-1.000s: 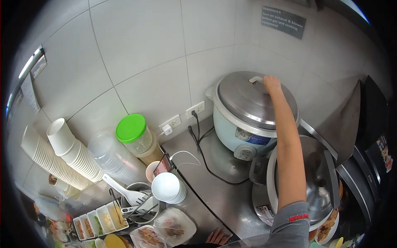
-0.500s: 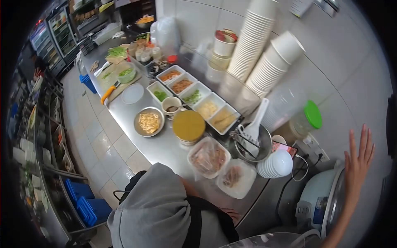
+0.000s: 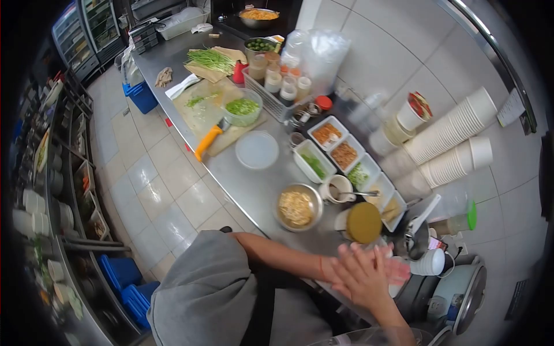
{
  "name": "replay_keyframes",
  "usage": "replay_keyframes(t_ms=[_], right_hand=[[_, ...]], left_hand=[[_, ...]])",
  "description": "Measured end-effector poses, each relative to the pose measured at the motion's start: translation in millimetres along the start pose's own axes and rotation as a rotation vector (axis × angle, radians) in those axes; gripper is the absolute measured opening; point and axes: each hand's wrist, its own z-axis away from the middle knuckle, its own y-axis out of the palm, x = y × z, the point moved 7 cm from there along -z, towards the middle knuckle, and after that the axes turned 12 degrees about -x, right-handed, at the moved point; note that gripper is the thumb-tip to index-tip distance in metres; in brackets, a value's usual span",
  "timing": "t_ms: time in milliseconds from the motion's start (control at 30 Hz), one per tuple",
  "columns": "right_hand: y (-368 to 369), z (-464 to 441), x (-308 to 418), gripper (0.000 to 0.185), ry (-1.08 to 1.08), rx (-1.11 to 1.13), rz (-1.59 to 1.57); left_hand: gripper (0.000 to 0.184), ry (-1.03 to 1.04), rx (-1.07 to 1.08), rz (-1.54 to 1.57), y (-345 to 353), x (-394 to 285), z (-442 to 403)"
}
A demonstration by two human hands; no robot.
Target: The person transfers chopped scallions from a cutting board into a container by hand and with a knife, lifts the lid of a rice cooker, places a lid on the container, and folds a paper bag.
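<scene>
My left hand (image 3: pixel 399 269) and my right hand (image 3: pixel 363 278) meet over the near edge of the steel counter, blurred by motion. The right hand lies across the left, its fingers stretched out; the left is partly covered, its visible fingers extended. No object shows between them. Just beyond them stands a tub with a mustard-yellow lid (image 3: pixel 365 222). A metal bowl of pale shredded food (image 3: pixel 295 209) is to the left, near a white cup (image 3: pixel 336 189) with a spoon. Plastic containers below the hands are mostly hidden.
White trays of chopped ingredients (image 3: pixel 344 155) line the wall side, beside stacked paper bowls (image 3: pixel 453 130). A knife with an orange handle (image 3: pixel 209 141) rests on the cutting board (image 3: pixel 193 112), by a tub of chopped greens (image 3: pixel 242 108). A rice cooker (image 3: pixel 456 297) stands at right.
My right hand has come down from its raised place at the right and now overlaps my left hand. My left arm has reached forward. The view has turned toward the left.
</scene>
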Motion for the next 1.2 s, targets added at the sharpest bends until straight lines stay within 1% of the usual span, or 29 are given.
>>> replay_keyframes(t_ms=[67, 167, 267, 333, 367, 400, 433, 500, 567, 600, 667, 700, 733, 800, 867, 900, 1000, 1100, 1200], right_hand=[[40.2, -41.4, 4.7, 0.057, 0.141, -0.182, -0.2], [96.5, -111.4, 31.2, 0.056, 0.164, -0.42, -0.385], [148.6, -178.9, 51.1, 0.058, 0.29, -0.413, -0.417], [162.7, -219.8, 66.0, 0.06, 0.345, -0.38, -0.306], [169.5, -237.6, 72.8, 0.061, 0.376, -0.36, -0.25], [175.3, -252.7, 77.7, 0.061, 0.423, -0.367, -0.265], [183.8, -264.6, 80.3, 0.059, 0.492, -0.389, -0.367], [206.8, -285.2, 84.8, 0.055, 0.629, -0.444, -0.573], [241.1, -306.2, 87.5, 0.055, 0.753, -0.457, -0.799], [258.1, -315.7, 88.6, 0.055, 0.81, -0.461, -0.914], [281.4, -339.2, 86.7, 0.058, 0.813, -0.44, -0.858], [290.4, -348.7, 86.0, 0.06, 0.812, -0.428, -0.832], [302.4, -356.3, 85.6, 0.063, 0.846, -0.391, -0.904], [323.1, -374.3, 86.3, 0.07, 0.912, -0.324, -1.054], [330.1, -387.6, 87.3, 0.078, 0.877, -0.349, -0.907], [329.7, -392.0, 88.9, 0.082, 0.864, -0.357, -0.834], [334.1, -399.6, 90.0, 0.093, 0.93, -0.301, -0.821], [344.7, -400.6, 86.3, 0.093, 0.941, -0.378, -0.741], [350.0, -396.3, 86.1, 0.09, 1.1, -0.321, -0.814]], left_hand=[[0.06, 0.047, -0.066, 0.131, -26.7, -50.7, 57.2], [0.062, 0.16, -0.153, 0.278, -61.1, -125.6, 144.8], [0.064, 0.284, -0.181, 0.298, -83.4, -202.7, 235.4], [0.065, 0.395, -0.218, 0.14, -100.7, -257.0, 292.4], [0.065, 0.532, -0.488, -0.177, -127.8, -290.0, 317.1], [0.064, 0.661, -0.748, -0.496, -156.5, -322.3, 339.6], [0.066, 0.837, -1.163, -1.072, -184.9, -360.9, 365.1], [0.068, 1.101, -1.593, -1.7, -225.3, -411.6, 388.4], [0.061, 0.847, -1.701, -1.793, -275.8, -442.8, 381.0], [0.056, 0.639, -1.634, -1.715, -288.0, -450.5, 374.4], [0.045, 0.259, -1.487, -1.527, -306.5, -453.1, 360.6], [0.039, 0.293, -1.484, -1.534, -313.0, -460.1, 356.4], [0.033, 0.328, -1.483, -1.542, -320.2, -466.8, 352.7], [0.023, 0.393, -1.466, -1.577, -302.5, -482.5, 352.3], [0.017, 0.44, -1.425, -1.615, -279.3, -497.1, 349.7], [0.018, 0.454, -1.374, -1.586, -272.6, -505.1, 350.8], [0.018, 0.475, -1.215, -1.458, -255.1, -527.6, 351.4], [0.018, 0.452, -1.075, -1.295, -242.1, -546.5, 346.2], [0.019, 0.363, -0.982, -1.222, -238.4, -554.5, 337.4]])
